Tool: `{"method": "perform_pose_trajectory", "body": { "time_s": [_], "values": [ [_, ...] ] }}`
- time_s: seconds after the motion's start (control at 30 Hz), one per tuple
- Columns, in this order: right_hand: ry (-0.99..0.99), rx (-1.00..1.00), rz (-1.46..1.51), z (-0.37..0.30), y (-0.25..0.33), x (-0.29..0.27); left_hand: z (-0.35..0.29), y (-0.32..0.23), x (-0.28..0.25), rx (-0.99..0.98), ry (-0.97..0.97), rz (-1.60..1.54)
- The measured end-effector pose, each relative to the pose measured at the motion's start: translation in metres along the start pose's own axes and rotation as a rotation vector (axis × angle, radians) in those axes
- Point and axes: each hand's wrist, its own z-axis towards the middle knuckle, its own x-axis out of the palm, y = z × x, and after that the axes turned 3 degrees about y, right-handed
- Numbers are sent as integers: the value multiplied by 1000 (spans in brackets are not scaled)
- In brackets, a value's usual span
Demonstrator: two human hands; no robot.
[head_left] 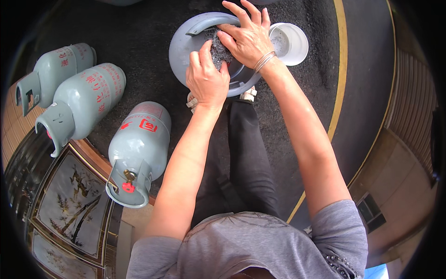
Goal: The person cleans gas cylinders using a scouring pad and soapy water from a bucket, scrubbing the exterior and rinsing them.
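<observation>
A grey gas cylinder (179,53) stands upright before me, its curved collar (213,21) around the top. Inside the collar lies a shiny grey tangle that looks like a steel wool scrubber (220,50). My left hand (207,79) bends its fingers and thumb around the scrubber's near side. My right hand (249,41) reaches over from the far right, its thumb and a finger by the scrubber and the collar, the other fingers spread in the air. Between the hands a bit of red shows, and most of the valve is hidden.
A white bucket (298,44) stands right of the cylinder. On the left lie several more grey gas cylinders (141,135) with red markings. Decorated door panels (72,200) are at the lower left. A yellow line (343,60) runs along the dark pavement at right.
</observation>
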Motion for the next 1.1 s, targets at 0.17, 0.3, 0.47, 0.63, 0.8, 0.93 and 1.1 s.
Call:
{"method": "perform_pose_trajectory", "body": {
  "time_s": [0.17, 0.3, 0.47, 0.63, 0.8, 0.93, 1.1],
  "values": [
    [1, -110, -18, -1, -16, 3, 0, -2, 5, 74, -38, 78],
    [-17, -17, -82, -16, -12, 3, -7, -3, 5, 109, 13, 90],
    [41, -84, -30, 0, -19, 5, 0, -2, 9, 74, -58, 68],
    [193, -244, 2, 18, -16, -6, -3, -1, 8, 18, -57, 81],
    [-79, -192, -108, -5, -16, 6, -2, 7, 11, 95, -100, -14],
    [-125, -109, -184, -18, -19, -6, -6, 3, 10, 203, -44, -1],
    [-30, -99, -109, -11, -19, -4, -6, 7, 6, 214, -18, 12]
  ]
}}
